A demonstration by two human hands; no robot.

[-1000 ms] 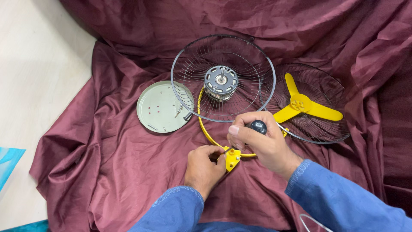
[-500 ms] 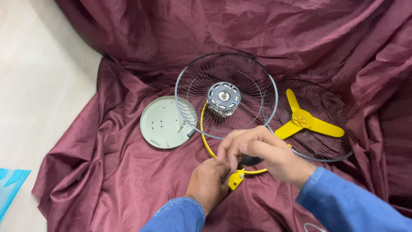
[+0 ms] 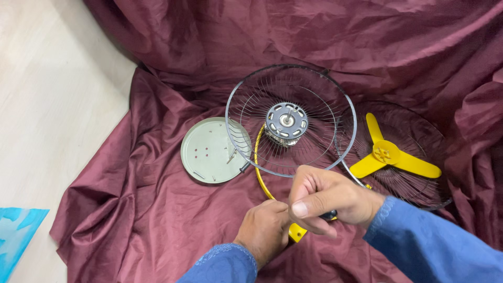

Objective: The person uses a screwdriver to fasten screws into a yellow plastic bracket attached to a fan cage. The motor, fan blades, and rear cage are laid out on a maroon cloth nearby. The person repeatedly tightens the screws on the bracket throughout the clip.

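At nine o'clock we see pale floor (image 3: 47, 105) and, at the lower-left corner, a blue plastic sheet (image 3: 18, 230). A maroon cloth (image 3: 131, 209) covers the rest. On it, left of centre, lies a round grey-green cover plate (image 3: 207, 152) with small screws in it. Just at its three o'clock stands the wire fan guard (image 3: 251, 94), with the grey motor (image 3: 286, 121) at its hub. A yellow ring (image 3: 260, 173) curves from under the guard toward six o'clock. There our left hand (image 3: 264, 228) rests curled against the ring's yellow bracket (image 3: 297, 232); we cannot tell what its fingers pinch. Our right hand (image 3: 327, 202), touching the left, has its fingers wrapped round a dark-handled tool (image 3: 330, 214), likely a screwdriver. At three o'clock a yellow three-blade propeller (image 3: 390, 154) lies in a second wire guard (image 3: 419, 194).
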